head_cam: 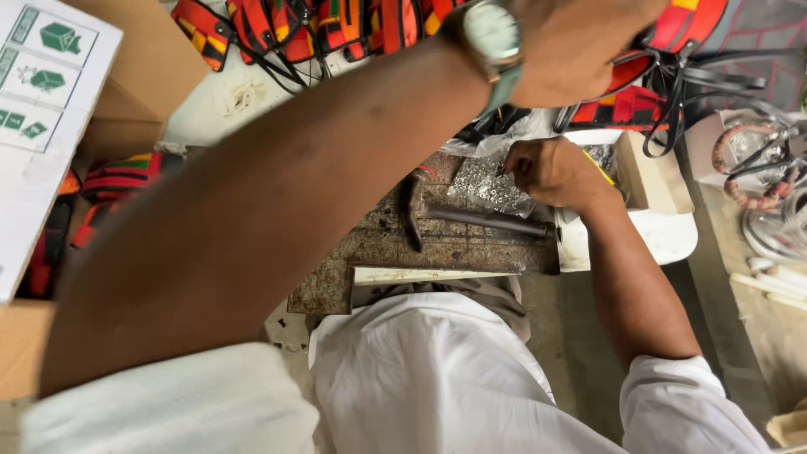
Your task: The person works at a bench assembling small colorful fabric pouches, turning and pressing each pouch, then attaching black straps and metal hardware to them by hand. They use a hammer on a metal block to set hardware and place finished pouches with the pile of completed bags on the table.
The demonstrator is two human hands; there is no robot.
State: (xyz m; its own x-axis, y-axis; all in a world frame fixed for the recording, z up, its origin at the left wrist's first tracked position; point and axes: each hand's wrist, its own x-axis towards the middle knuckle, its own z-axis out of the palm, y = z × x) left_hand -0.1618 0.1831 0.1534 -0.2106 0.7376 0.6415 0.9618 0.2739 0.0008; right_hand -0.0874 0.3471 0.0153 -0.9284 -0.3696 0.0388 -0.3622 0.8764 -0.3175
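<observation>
Left hand [580, 46] raised (wristwatch [492, 34]), right hand [551, 172] in rivet bag [487, 185]

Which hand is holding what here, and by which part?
Right hand pinches the edge of a clear bag of small metal pieces. Left hand is raised against the red patterned bags; whether it grips anything cannot be told.

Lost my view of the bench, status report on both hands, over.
Left hand raised, gripping red patterned bag. Right hand in clear bag of small metal pieces. Hammer lies idle on worn block.
</observation>
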